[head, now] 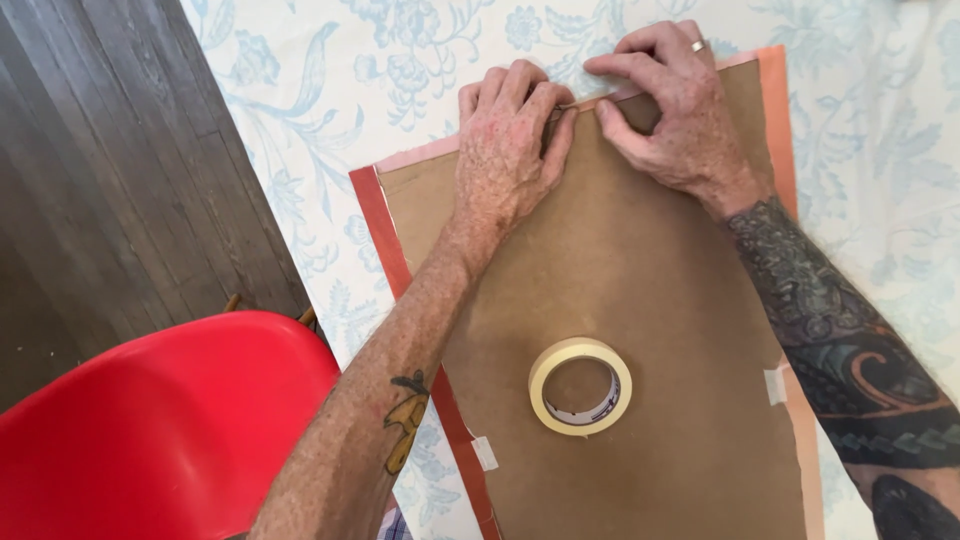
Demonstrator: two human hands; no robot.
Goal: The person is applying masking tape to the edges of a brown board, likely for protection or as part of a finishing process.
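A brown backing board (pixel 640 300), flat and matte, is laid over an orange-red sheet (pixel 372 205) whose margin shows at the left, far and right edges. Its far edge is pinched by the left hand (pixel 510 150) and the right hand (pixel 670 105), fingers curled onto a small strip there. A roll of masking tape (pixel 580 386) rests on the board. Beneath lies a blue-flowered tablecloth (pixel 330 90); dark floorboards (pixel 110 170) and a red chair (pixel 170 430) are seen at left. The board's long axis runs near to far, leaning slightly right toward the near end.

On the tablecloth (pixel 300 90): one brown board (pixel 640 300), one tape roll (pixel 580 386), two tape strips (pixel 484 452), two hands (pixel 505 150); one red chair (pixel 160 420) at its left edge.
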